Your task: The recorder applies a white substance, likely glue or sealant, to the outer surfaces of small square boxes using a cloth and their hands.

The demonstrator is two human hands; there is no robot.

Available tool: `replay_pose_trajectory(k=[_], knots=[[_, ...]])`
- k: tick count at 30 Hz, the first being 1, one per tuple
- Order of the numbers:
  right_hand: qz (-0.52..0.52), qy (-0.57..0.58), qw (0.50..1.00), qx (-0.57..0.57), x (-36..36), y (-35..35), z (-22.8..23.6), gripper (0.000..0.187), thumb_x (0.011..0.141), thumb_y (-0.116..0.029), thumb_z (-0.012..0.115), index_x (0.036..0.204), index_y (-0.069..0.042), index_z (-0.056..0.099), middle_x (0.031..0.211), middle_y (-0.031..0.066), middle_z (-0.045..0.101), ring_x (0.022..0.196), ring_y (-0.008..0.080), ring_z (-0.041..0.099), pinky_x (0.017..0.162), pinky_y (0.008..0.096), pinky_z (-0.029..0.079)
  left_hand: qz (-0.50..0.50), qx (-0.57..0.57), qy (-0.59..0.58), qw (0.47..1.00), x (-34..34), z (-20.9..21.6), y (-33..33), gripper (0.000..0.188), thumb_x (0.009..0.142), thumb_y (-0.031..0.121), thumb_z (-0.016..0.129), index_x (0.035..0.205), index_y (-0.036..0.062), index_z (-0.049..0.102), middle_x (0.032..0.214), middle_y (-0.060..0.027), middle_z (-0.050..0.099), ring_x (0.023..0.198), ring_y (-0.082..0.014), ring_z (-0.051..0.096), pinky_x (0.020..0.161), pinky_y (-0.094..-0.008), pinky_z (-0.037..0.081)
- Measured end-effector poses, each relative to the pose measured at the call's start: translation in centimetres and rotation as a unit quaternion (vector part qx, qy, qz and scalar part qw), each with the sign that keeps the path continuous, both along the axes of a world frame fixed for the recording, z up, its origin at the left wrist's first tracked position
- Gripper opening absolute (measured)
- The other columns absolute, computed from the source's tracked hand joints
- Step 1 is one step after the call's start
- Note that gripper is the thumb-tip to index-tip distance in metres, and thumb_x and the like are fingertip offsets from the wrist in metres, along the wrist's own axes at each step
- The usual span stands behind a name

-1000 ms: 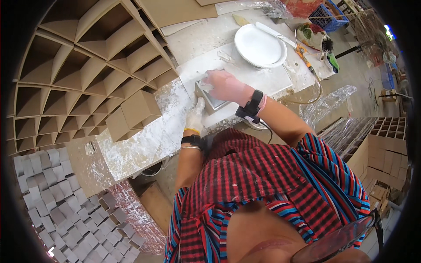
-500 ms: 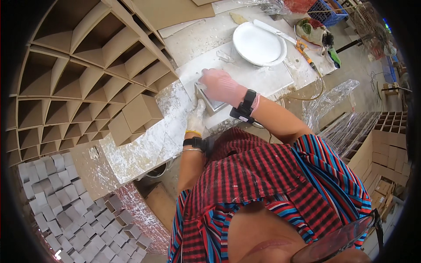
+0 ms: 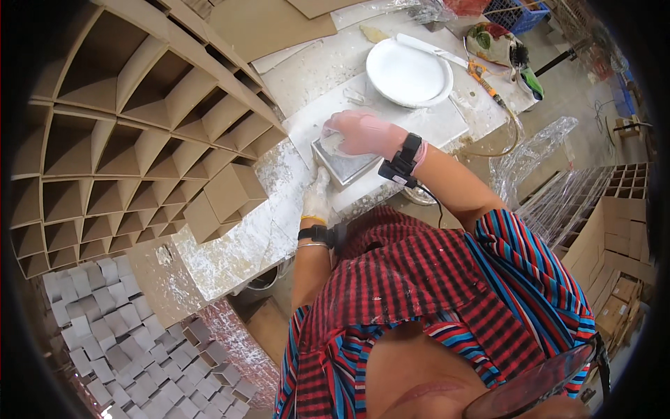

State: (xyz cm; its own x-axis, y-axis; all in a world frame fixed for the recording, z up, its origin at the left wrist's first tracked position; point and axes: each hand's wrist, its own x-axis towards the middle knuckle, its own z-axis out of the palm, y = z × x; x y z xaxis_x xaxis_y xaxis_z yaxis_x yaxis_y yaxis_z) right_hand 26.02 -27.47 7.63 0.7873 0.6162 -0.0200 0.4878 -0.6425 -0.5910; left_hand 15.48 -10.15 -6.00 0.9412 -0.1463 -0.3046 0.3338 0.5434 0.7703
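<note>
The person wears thin pale gloves on both hands, left hand (image 3: pixel 317 199) and right hand (image 3: pixel 366 133), a black strapped band above each cuff, and a short-sleeved shirt striped red, black and blue farther up the arms.

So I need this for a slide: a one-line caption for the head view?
Gloved right hand presses on a grey square block while the left hand steadies its edge, white plate beyond.

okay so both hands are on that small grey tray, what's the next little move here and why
Probably draw the right hand back across the square grey tray, keeping the left hand braced at its near edge. The right hand's gloved fingers press a pale lump at the tray's far corner, while the rest of its surface looks bare.
</note>
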Motion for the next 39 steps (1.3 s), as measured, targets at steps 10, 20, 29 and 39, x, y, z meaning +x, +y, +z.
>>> replay_pose_trajectory(k=[10, 20, 29, 39], knots=[[0.195, -0.006, 0.978, -0.075, -2.7, -1.1, 0.4, 0.032, 0.069, -0.011, 0.064, 0.100, -0.008, 0.065, 0.102, 0.0116, 0.062, 0.097, 0.0309, 0.059, 0.087, 0.0388, 0.047, 0.004, 0.001, 0.027, 1.000, -0.3, -0.2, 0.2, 0.078, 0.088, 0.043, 0.063, 0.144, 0.0047, 0.026, 0.137, -0.0108, 0.044, 0.125, -0.0271, 0.044, 0.102, -0.0402, 0.041], [0.103, 0.062, 0.977, 0.174, -0.7, -5.2, 0.6, 0.039, 0.069, -0.007, 0.062, 0.107, -0.010, 0.064, 0.113, 0.0109, 0.061, 0.102, 0.0302, 0.058, 0.091, 0.0368, 0.045, 0.037, 0.007, -0.004, 0.999, -0.5, 0.8, -0.6, 0.078, 0.088, 0.037, 0.064, 0.148, 0.0076, 0.023, 0.138, -0.0089, 0.043, 0.124, -0.0224, 0.044, 0.103, -0.0355, 0.039], [0.137, -0.036, 0.986, 0.087, -2.3, -5.2, -2.0, 0.041, 0.070, -0.009, 0.066, 0.111, -0.009, 0.061, 0.103, 0.0111, 0.063, 0.101, 0.0255, 0.059, 0.090, 0.0358, 0.046, 0.033, -0.021, 0.018, 0.999, -0.1, 0.8, -0.7, 0.079, 0.089, 0.036, 0.064, 0.148, 0.0066, 0.022, 0.137, -0.0095, 0.044, 0.122, -0.0218, 0.044, 0.101, -0.0347, 0.038], [-0.174, 0.234, 0.864, 0.409, -1.9, -10.4, 3.3, 0.041, 0.085, -0.013, 0.058, 0.122, 0.003, 0.055, 0.109, 0.0064, 0.063, 0.099, 0.0105, 0.055, 0.090, 0.0249, 0.043, 0.085, 0.250, -0.090, 0.960, 1.8, 13.7, -2.2, 0.044, 0.091, 0.015, 0.061, 0.131, 0.0001, 0.048, 0.116, -0.0073, 0.060, 0.102, -0.0175, 0.058, 0.090, -0.0312, 0.048]])
